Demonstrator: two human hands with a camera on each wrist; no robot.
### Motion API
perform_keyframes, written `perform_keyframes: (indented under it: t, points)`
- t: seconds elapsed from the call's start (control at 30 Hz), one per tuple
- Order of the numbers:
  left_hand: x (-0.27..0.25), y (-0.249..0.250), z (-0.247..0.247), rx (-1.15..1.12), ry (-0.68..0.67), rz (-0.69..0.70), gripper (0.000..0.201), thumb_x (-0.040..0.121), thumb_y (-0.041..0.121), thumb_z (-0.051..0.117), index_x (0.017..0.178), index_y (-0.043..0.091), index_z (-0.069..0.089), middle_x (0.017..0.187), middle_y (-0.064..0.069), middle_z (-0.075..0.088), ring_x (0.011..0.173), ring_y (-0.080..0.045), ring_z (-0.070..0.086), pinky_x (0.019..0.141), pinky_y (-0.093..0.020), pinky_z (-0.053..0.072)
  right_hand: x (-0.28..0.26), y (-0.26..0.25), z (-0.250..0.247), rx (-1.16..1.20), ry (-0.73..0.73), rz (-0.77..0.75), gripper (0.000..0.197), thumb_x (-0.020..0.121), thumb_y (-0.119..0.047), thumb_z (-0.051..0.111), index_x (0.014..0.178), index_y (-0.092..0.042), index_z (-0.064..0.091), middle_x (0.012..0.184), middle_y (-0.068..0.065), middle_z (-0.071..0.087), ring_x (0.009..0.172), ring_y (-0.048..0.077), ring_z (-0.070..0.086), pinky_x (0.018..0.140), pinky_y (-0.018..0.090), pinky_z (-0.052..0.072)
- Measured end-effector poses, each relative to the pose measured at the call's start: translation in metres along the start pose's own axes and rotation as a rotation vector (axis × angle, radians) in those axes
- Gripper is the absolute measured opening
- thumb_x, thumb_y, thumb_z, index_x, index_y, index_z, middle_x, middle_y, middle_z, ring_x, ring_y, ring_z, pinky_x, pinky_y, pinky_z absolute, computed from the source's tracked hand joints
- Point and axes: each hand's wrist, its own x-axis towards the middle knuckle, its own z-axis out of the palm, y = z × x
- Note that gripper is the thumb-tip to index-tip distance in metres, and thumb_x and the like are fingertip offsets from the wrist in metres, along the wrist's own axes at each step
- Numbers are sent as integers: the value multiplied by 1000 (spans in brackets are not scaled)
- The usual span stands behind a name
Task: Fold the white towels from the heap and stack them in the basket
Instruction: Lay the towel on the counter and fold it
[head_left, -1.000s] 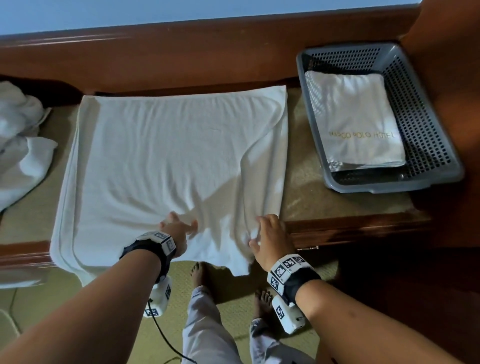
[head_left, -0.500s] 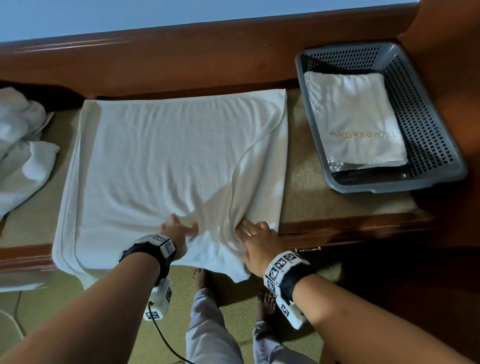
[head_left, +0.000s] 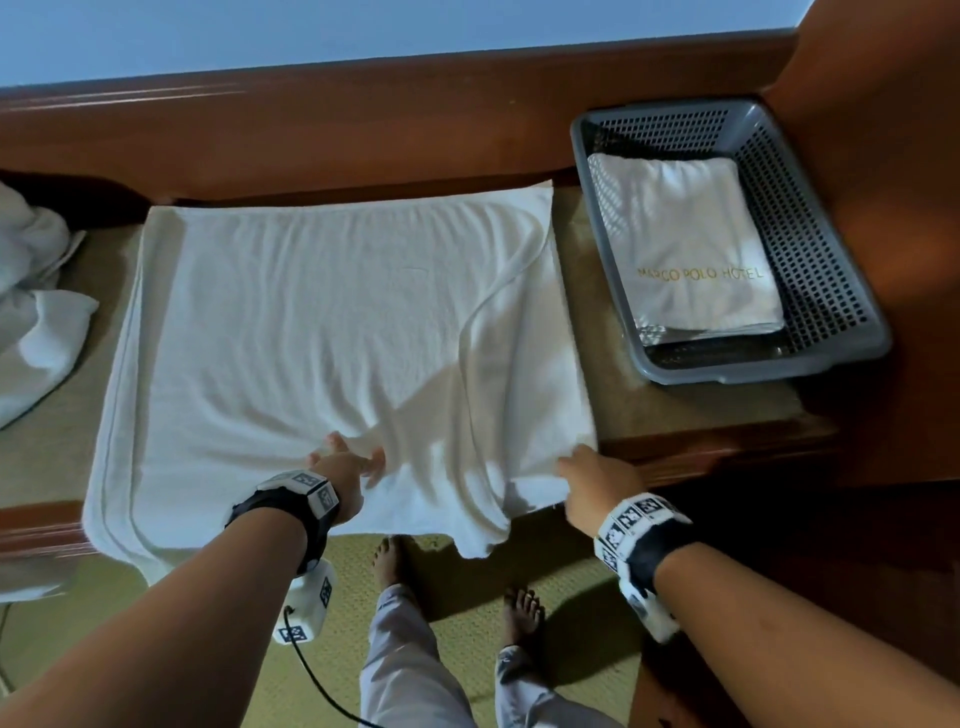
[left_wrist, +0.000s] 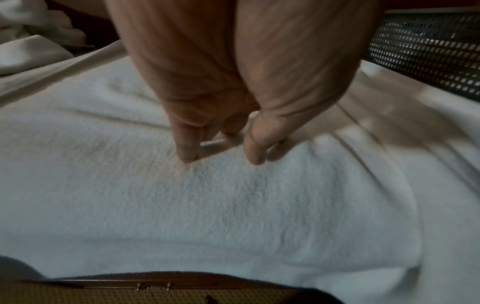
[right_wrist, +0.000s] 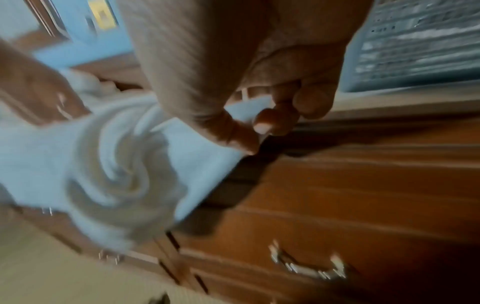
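A white towel (head_left: 311, 322) lies spread in front of me on the low wooden bench (head_left: 727, 441), its near edge drooping over the front toward my bare feet. My left hand (head_left: 345, 467) is down on the near middle of the towel; in the left wrist view my fingertips (left_wrist: 187, 152) press straight into the terry, nothing gathered between them, so that hand is released and flat rather than grasping. My right hand (head_left: 597, 478) is at the towel's near right corner, right at the bench's front edge, and the right wrist view, though blurred, shows my thumb and a bent finger pinching the cloth edge, with folds of towel bunching away to the left of it. The right part of the towel is a doubled-over flap whose curved hem runs from the far right corner down toward my right hand. To my right, just beside the towel but not touching it, sits the grey basket (head_left: 831, 218) with a folded towel (head_left: 685, 239) lying flat inside, gold hotel lettering on top. At the far left end of the bench, apart from the spread towel, is the heap of towels (head_left: 36, 291).
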Motion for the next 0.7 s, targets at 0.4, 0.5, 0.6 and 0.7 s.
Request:
perform_keyframes:
  t: [0.4, 0.5, 0.6, 0.7]
  points:
    - [12, -6, 4, 120, 120, 36, 64, 93, 8, 52, 151, 31, 38, 160, -20, 16, 141, -43, 31, 115, -45, 32, 2, -38, 85, 294, -57, 14, 55, 92, -23, 61, 142, -22, 37, 143, -4, 41, 120, 26, 56, 93, 41, 53]
    - [13, -6, 5, 130, 116, 41, 64, 94, 8, 52, 151, 31, 37, 159, -21, 14, 141, -45, 30, 115, -45, 32, 7, -46, 96, 438, -88, 125, 53, 90, -22, 65, 136, -21, 39, 139, 0, 46, 113, 30, 60, 92, 39, 53]
    - [17, -9, 8, 117, 130, 45, 63, 94, 8, 52, 150, 33, 37, 158, -21, 19, 140, -44, 32, 114, -42, 33, 4, -41, 101, 489, -147, 167, 42, 89, -26, 64, 129, -22, 52, 132, 2, 50, 111, 27, 60, 93, 32, 50]
    - [20, -13, 10, 100, 71, 29, 68, 96, 4, 48, 148, 45, 33, 158, -20, 8, 142, -41, 29, 115, -34, 32, -7, -35, 101, 583, -157, 130, 19, 86, -32, 65, 102, -23, 57, 118, 0, 46, 99, 19, 60, 89, 26, 47]
